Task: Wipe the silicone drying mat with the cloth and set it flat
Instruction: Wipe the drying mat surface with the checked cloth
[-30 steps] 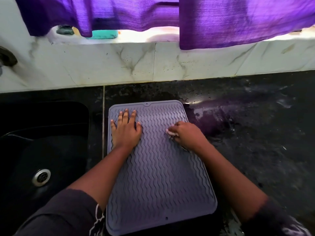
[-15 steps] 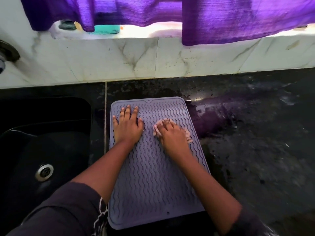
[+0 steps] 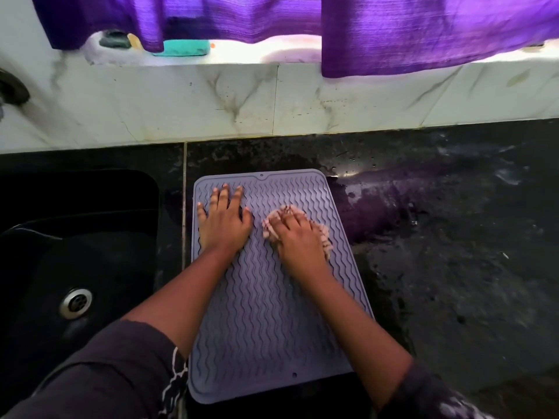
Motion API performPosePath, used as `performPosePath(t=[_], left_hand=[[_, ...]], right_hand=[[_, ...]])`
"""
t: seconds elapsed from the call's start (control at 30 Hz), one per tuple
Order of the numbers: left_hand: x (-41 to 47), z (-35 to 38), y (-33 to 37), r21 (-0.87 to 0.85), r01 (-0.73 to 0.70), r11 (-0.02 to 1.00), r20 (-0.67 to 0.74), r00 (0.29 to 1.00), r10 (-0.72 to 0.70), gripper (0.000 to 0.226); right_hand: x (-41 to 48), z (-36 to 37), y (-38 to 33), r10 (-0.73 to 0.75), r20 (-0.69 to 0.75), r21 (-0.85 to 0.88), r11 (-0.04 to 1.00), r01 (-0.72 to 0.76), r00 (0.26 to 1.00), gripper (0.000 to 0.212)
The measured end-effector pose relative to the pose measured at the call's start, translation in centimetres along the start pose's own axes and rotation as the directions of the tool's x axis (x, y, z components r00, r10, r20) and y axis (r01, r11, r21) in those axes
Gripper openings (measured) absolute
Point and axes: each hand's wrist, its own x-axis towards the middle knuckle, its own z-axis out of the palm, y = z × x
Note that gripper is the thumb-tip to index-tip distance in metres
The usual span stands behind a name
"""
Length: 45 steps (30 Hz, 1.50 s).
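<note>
A lilac silicone drying mat (image 3: 266, 322) with wavy ridges lies flat on the black counter, its long side running away from me. My left hand (image 3: 223, 222) rests palm down on the mat's far left part, fingers spread. My right hand (image 3: 298, 237) presses a small pale pink cloth (image 3: 325, 237) onto the mat's far right part. The cloth shows around my fingers and along the right of my hand.
A black sink (image 3: 75, 267) with a metal drain (image 3: 75, 302) lies left of the mat. The wet black counter (image 3: 453, 252) stretches to the right. A marble backsplash (image 3: 272, 101) and purple curtains (image 3: 393, 31) stand behind, with a teal soap (image 3: 181, 48) on the ledge.
My right hand has slid the cloth left and toward the mat's far end, then a little back to the right. My left hand stays pressed on the mat.
</note>
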Motion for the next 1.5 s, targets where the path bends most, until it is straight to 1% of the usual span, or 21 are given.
performPosePath(t=[0.07,0.1,0.17,0.23,0.27,0.33,0.4,0.53,0.67,0.77,0.83,0.9,0.93,1.0,1.13,1.17,1.27,1.33,1.4,1.43,1.5], left_hand=[[0.1,0.0,0.0,-0.001,0.002,1.0,-0.002,1.0,-0.002,0.057],[0.1,0.0,0.0,0.001,0.005,1.0,-0.001,1.0,-0.005,0.057],[0.0,0.0,0.0,0.001,0.003,1.0,0.001,1.0,-0.003,0.057],[0.0,0.0,0.0,-0.004,-0.006,1.0,0.004,1.0,0.006,0.057],[0.1,-0.1,0.0,-0.008,-0.006,1.0,0.007,1.0,0.007,0.057],[0.0,-0.1,0.0,-0.003,-0.004,1.0,0.0,1.0,0.004,0.057],[-0.1,-0.1,0.1,-0.003,-0.004,1.0,0.0,1.0,0.004,0.056],[-0.1,-0.3,0.1,-0.002,0.0,1.0,0.005,1.0,0.0,0.056],[0.0,-0.4,0.2,-0.009,0.002,1.0,0.012,1.0,-0.002,0.057],[0.0,-0.4,0.2,-0.017,0.005,1.0,0.013,1.0,-0.005,0.056],[-0.2,-0.7,0.2,-0.049,-0.011,0.999,0.013,1.0,0.012,0.054],[-0.6,-1.3,0.2,-0.095,-0.04,0.995,0.014,0.999,0.042,0.051],[-1.1,-1.6,0.2,-0.094,-0.062,0.994,0.012,0.998,0.064,0.05],[-3.0,-2.0,0.4,-0.065,-0.093,0.994,0.021,0.995,0.094,0.048],[-9.0,-1.7,0.4,-0.012,-0.068,0.998,0.077,0.995,0.068,0.055],[-10.3,-1.5,0.4,-0.004,-0.061,0.998,0.093,0.994,0.061,0.056],[-12.2,-1.2,0.3,-0.001,-0.039,0.999,0.103,0.994,0.039,0.057],[-12.2,-1.2,0.2,0.014,-0.037,0.999,0.096,0.995,0.036,0.058],[-12.3,-1.2,0.2,0.014,-0.04,0.999,0.089,0.995,0.039,0.058],[-12.3,-1.2,0.2,0.011,-0.042,0.999,0.087,0.995,0.041,0.058],[-12.3,-1.2,0.2,0.008,-0.046,0.999,0.082,0.996,0.045,0.058]], right_hand=[[-3.6,-0.1,0.4,-0.058,0.026,-0.007,0.998,0.059,0.998,0.046],[-5.0,-0.4,0.7,-0.082,0.063,-0.018,0.996,0.083,0.995,0.046],[-5.7,-1.0,1.2,-0.102,0.124,-0.008,0.995,0.104,0.987,0.042],[-3.4,-1.9,1.1,-0.039,0.116,0.075,0.997,0.031,0.992,0.04],[-1.8,-2.0,1.0,-0.001,0.082,0.103,0.995,-0.007,0.997,0.041],[0.7,-1.4,0.6,0.017,0.045,0.055,0.998,-0.02,0.999,0.044],[1.6,-0.4,0.4,0.011,0.081,-0.018,1.0,-0.01,0.997,0.046],[-0.1,-0.2,1.1,-0.017,0.083,-0.007,1.0,0.017,0.996,0.047],[-6.9,-0.4,0.7,-0.071,0.104,0.0,0.997,0.072,0.992,0.047],[-9.7,-1.4,0.8,-0.104,0.176,-0.01,0.994,0.108,0.979,0.047],[-8.4,-2.2,1.0,-0.092,0.179,0.044,0.995,0.085,0.98,0.049],[-6.6,-2.3,1.2,-0.03,0.137,0.07,0.997,0.02,0.99,0.049],[-5.8,-1.9,1.2,-0.01,0.134,0.032,0.999,0.006,0.991,0.049],[-5.2,-0.9,1.2,0.004,0.171,-0.046,0.999,0.004,0.985,0.052],[-5.6,-0.4,1.3,-0.024,0.134,-0.052,0.998,0.031,0.991,0.05],[-6.2,-0.6,1.4,-0.042,0.13,-0.047,0.998,0.049,0.991,0.049],[-10.0,-1.2,1.2,-0.158,0.138,-0.051,0.985,0.166,0.978,0.045],[-12.6,-2.0,1.5,-0.224,0.195,-0.036,0.971,0.236,0.955,0.046],[-12.9,-3.1,2.1,-0.268,0.27,0.002,0.961,0.278,0.925,0.045],[-12.1,-3.6,2.2,-0.261,0.255,0.051,0.965,0.257,0.931,0.044],[-9.8,-3.7,2.0,-0.175,0.152,0.131,0.979,0.155,0.973,0.046]])
